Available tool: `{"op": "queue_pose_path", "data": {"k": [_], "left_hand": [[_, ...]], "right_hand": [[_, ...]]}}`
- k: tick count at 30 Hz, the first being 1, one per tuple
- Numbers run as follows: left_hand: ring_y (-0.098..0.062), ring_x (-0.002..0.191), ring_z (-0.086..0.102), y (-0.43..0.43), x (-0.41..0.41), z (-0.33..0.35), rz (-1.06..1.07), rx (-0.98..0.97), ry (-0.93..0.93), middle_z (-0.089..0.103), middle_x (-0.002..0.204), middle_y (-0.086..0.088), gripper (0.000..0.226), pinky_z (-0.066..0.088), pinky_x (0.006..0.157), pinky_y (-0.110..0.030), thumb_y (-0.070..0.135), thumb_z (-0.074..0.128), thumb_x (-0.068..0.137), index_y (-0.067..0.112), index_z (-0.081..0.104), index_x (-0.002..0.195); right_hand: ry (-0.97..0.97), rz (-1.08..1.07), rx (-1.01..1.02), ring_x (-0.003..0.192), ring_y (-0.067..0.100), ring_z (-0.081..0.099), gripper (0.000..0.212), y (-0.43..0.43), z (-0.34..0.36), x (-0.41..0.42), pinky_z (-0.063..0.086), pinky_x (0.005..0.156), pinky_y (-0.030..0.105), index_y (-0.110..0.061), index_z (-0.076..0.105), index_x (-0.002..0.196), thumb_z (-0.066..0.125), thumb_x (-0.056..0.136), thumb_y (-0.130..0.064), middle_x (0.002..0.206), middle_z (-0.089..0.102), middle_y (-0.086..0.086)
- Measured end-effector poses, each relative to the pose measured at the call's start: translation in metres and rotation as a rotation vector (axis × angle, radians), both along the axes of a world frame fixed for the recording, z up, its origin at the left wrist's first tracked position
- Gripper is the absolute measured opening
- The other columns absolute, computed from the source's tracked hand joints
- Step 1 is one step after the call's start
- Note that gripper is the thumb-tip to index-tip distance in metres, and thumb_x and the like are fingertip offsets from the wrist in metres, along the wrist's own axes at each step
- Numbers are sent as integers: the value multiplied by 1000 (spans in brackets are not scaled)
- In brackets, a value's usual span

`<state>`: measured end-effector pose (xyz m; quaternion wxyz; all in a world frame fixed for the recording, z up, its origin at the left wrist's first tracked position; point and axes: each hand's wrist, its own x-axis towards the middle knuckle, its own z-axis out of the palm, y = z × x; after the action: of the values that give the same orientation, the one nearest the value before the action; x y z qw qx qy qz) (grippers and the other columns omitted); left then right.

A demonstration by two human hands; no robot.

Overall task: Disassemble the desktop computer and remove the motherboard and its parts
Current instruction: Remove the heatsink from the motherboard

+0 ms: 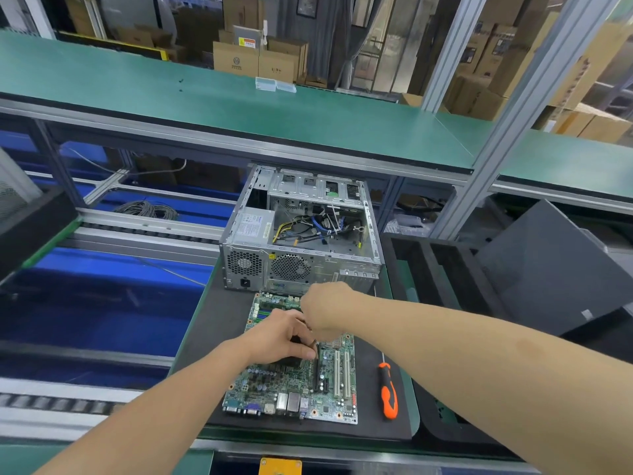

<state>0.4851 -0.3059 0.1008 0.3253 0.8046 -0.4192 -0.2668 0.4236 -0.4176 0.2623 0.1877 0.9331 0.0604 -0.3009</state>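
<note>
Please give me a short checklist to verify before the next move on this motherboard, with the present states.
1. Motherboard out of the computer case, flat on the black mat: ok.
2. Cables lie inside the case, none reach the board: ok.
3. Screwdriver beside the board, not on it: ok.
4. Left hand and right hand grip at the board's middle: cannot tell, fingers hidden.
5. Anything under the hands released: cannot tell.

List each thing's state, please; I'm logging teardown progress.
motherboard: out of the case, flat on the black mat.
computer case: open, cables loose inside.
screwdriver: lying on the mat, untouched.
left hand: fingers curled on the motherboard's middle.
right hand: curled over the motherboard; grip hidden.
</note>
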Motion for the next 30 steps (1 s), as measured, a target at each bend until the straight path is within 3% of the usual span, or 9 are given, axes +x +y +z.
{"op": "queue_pose_path", "data": {"k": [3,8,11,14,18,21,25,28,30], "left_hand": [[5,88,62,1,-1,1,43,-26,40,70,95,20,15,46,78,-18,42,84,84,40,71,90],[-1,109,65,5,-4,2,88,-66,184,73,113,16,42,52,94,-23,37,83,81,36,71,121],[6,102,64,6,-3,1,84,-63,118,74,108,19,41,51,87,-16,40,84,80,36,72,119],[-3,90,68,4,-3,2,59,-48,98,73,95,20,28,53,80,-18,37,85,83,29,72,106],[14,92,61,3,-3,3,24,-50,87,68,90,31,15,43,86,-9,30,86,83,23,78,93],[7,93,65,4,-3,4,21,-71,119,73,92,21,22,49,88,-18,28,87,83,22,75,102],[3,96,69,4,-2,4,20,-59,144,77,98,13,22,50,87,-13,27,85,86,36,69,99],[10,95,64,5,-2,2,33,-19,102,76,99,18,14,41,79,-1,34,85,85,39,72,89],[5,98,63,6,-2,3,35,-3,75,74,105,15,15,44,80,-6,39,83,86,35,74,96]], "right_hand": [[-58,218,-115,75,26,53,11,10,-4,-7,46,63,35,-18,59,97,65,97,-27,83,44,3],[-46,456,-186,78,22,58,7,24,-12,-12,45,65,33,-24,65,92,68,97,-27,94,69,-2],[-74,396,-159,75,21,56,17,24,-7,-12,45,64,35,-23,64,96,70,95,-39,89,59,-1],[-33,99,-66,64,19,52,34,17,0,-5,46,60,36,-16,58,84,65,92,-48,79,52,1],[179,-259,-5,54,16,53,42,7,6,11,42,48,25,-8,50,73,42,106,-32,69,61,4],[327,-437,86,54,14,50,40,9,-5,18,39,44,20,0,51,78,35,108,-21,77,65,9],[155,-222,12,64,17,58,24,22,-14,18,48,54,28,-5,63,86,54,100,-22,68,61,4],[-54,-51,-10,72,23,51,10,26,-11,11,47,66,37,-10,60,96,64,93,-18,79,46,4],[-63,9,-54,81,26,52,20,29,-11,6,46,67,38,-13,64,112,68,93,-20,91,48,4]]}}
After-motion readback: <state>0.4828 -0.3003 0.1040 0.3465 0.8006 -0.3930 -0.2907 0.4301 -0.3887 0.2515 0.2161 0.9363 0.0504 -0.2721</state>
